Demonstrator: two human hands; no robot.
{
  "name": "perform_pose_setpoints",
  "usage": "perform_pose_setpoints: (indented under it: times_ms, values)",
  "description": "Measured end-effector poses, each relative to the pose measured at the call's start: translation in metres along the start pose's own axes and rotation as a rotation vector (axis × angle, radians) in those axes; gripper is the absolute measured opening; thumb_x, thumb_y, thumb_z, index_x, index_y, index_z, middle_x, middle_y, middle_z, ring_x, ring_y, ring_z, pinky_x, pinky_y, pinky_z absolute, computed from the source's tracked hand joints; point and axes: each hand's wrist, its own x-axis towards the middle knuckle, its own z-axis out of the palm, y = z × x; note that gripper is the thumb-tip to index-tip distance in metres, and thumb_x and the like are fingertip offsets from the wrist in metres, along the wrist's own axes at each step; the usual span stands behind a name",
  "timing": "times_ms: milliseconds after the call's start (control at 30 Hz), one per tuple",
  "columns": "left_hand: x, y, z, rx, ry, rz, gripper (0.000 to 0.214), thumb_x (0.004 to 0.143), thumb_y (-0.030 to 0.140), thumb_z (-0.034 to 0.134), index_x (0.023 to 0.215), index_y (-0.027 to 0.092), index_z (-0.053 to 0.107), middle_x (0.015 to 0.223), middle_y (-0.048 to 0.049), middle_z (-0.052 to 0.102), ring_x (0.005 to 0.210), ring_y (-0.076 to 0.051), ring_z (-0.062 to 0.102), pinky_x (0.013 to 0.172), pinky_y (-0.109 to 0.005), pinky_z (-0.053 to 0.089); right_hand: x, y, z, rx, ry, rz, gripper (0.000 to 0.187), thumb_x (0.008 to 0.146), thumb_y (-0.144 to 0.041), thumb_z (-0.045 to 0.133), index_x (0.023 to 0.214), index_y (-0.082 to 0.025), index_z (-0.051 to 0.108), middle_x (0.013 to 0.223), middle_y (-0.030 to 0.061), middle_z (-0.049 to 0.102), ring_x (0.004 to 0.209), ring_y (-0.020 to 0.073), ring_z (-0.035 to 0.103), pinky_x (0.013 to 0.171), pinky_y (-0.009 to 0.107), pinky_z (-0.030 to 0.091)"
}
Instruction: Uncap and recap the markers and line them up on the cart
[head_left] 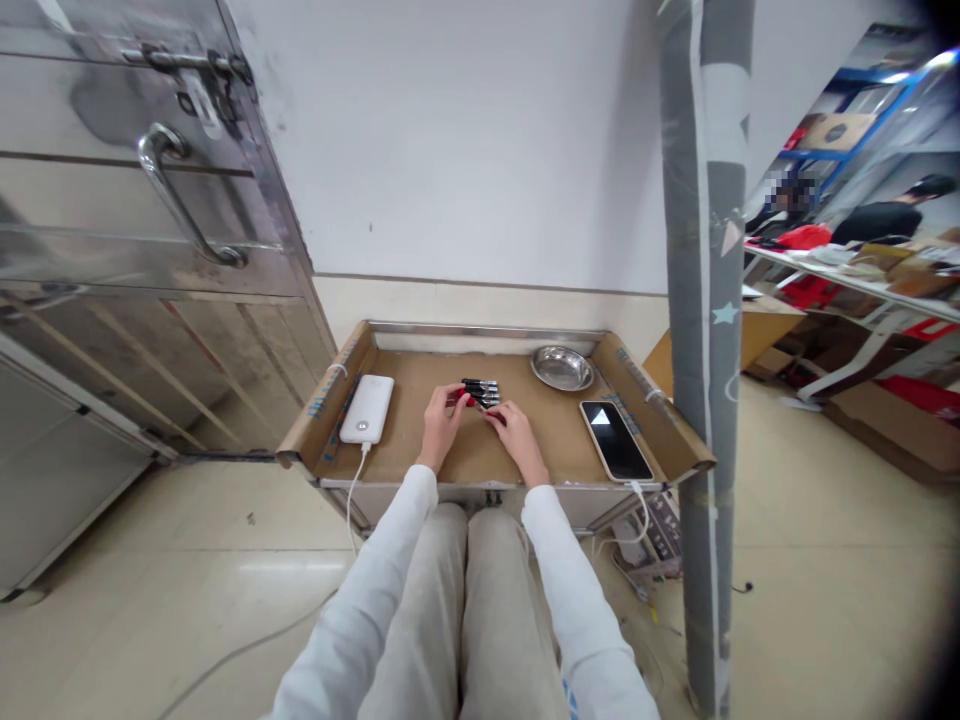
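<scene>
My left hand [442,420] pinches one end of a slim item with a red part [470,401], over the middle of the cardboard-lined tray table [405,450]. My right hand [513,428] is closed at the item's other end, where a silver and dark red bit shows between the fingertips. The item is too small to name its kind. Just beyond the fingers lies a row of several short black-and-silver sticks [484,384], side by side. The fingers partly cover the nearest of them.
A white power bank [367,410] with a cable lies at the left. At the right are a round metal dish [562,368] and a phone [616,440] on a cable. Raised cardboard edges bound the tray. A grey wrapped pole [709,330] stands right; a metal door [142,200] is left.
</scene>
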Motion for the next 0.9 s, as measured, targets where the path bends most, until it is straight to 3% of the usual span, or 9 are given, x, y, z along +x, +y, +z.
perform_pose_setpoints:
  times_ms: [333,733,800,900]
  values:
    - [-0.0007,0.0041,-0.0006,-0.034,-0.052,-0.003,0.022,0.091,0.035,0.047,0.106,0.019,0.054,0.099,-0.0058,0.062,0.086,-0.013,0.064,0.078,-0.029,0.055,-0.0003,0.0011,-0.0003,-0.007,-0.019,0.008,0.015,0.086,-0.023,0.051,0.091,-0.022,0.065,0.09,0.0041,0.062,0.084,0.0176,0.059,0.082,0.03,0.046]
    - [0.0001,0.0013,-0.0037,-0.045,0.118,-0.125,0.025,0.091,0.038,0.048,0.105,0.018,0.053,0.101,-0.0073,0.061,0.089,-0.014,0.062,0.08,-0.03,0.052,-0.0023,-0.0059,-0.0041,-0.212,0.073,-0.012,0.022,0.093,-0.028,0.042,0.097,-0.021,0.063,0.093,0.0065,0.061,0.09,0.0192,0.055,0.084,0.031,0.042]
    - [-0.0002,0.0,-0.0036,-0.06,0.095,-0.145,0.024,0.09,0.037,0.049,0.104,0.018,0.053,0.1,-0.0068,0.061,0.089,-0.014,0.062,0.08,-0.029,0.052,-0.0021,-0.0051,-0.0042,-0.254,0.109,0.001,0.024,0.094,-0.03,0.041,0.097,-0.02,0.063,0.093,0.0068,0.061,0.089,0.0193,0.055,0.084,0.031,0.041]
    - [-0.0015,-0.0022,-0.0034,-0.068,-0.071,-0.128,0.02,0.089,0.035,0.051,0.1,0.019,0.055,0.096,-0.0048,0.063,0.085,-0.014,0.062,0.079,-0.029,0.051,-0.0023,-0.0041,-0.0043,-0.307,0.144,0.001,0.026,0.095,-0.032,0.039,0.099,-0.02,0.062,0.093,0.0066,0.061,0.088,0.0189,0.054,0.083,0.03,0.041]
